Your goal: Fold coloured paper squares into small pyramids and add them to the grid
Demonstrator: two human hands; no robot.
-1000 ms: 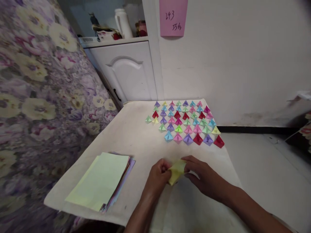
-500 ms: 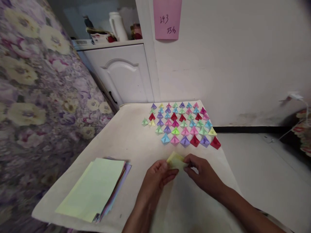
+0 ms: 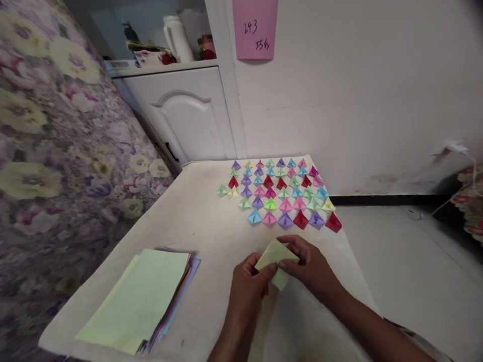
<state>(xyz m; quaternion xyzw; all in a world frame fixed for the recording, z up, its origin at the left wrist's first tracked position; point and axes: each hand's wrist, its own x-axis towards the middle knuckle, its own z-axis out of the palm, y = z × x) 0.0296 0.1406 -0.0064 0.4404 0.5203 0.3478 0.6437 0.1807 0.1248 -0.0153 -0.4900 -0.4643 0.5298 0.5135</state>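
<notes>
A small pale yellow folded paper (image 3: 272,254) is held between both hands above the front of the table. My left hand (image 3: 252,281) grips its left side, thumb on top and fingers underneath. On the right side, my right hand (image 3: 307,259) pinches the paper, its thumb close to the left thumb near the middle. One corner of the paper points down toward me below the thumbs. Just beyond the hands stand several rows of small folded paper pieces (image 3: 286,219) in red, pink, purple, blue, green and yellow.
A stack of coloured paper sheets (image 3: 132,296), pale green on top, lies on the left of the cloth-covered table (image 3: 181,216). A floral curtain (image 3: 75,151) hangs at left. Behind are a white cabinet (image 3: 188,118) and a wall with a pink note (image 3: 255,30).
The yellow paper has been turned and now shows a broader face with a corner pointing down. Both thumbs have come together on top of it. The view has shifted slightly.
</notes>
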